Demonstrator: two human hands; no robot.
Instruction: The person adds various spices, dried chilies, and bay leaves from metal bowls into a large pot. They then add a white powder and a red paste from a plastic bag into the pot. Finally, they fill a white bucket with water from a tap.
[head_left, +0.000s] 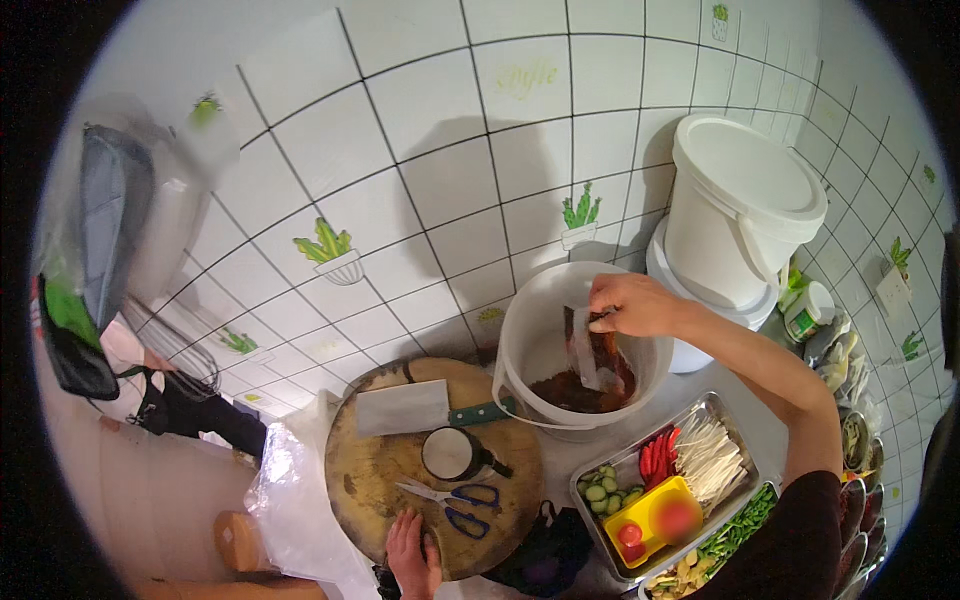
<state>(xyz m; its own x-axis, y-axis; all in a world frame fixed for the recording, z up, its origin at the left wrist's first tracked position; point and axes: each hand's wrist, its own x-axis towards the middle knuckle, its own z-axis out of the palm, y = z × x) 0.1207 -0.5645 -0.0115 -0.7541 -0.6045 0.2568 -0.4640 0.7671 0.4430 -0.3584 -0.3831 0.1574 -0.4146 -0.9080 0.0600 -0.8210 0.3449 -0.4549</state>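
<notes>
My right hand (631, 306) reaches inside the rim of a white plastic bucket (536, 307). It pinches a torn-looking clear plastic packet (581, 349) with dark red-brown contents. Below it, dark brown-red matter (577, 394) lies on the bucket's bottom. My left hand (411, 551) rests on the near edge of a round wooden chopping block (360, 495) and holds nothing. Just beyond its fingers lie scissors (454, 499) with dark blue handles. A dark handled cup (454, 454) with a pale top stands behind them. Farther back lies a cleaver (409, 409), its green handle pointing at the bucket.
A metal tray (581, 517) holds sliced cucumber, red peppers, enoki mushrooms and a yellow box (622, 517). Chopped greens (739, 525) lie beside it. Stacked lidded buckets (739, 217) stand at the tiled wall. Plastic sheeting (292, 502) hangs left of the block. Jars (862, 510) line the right.
</notes>
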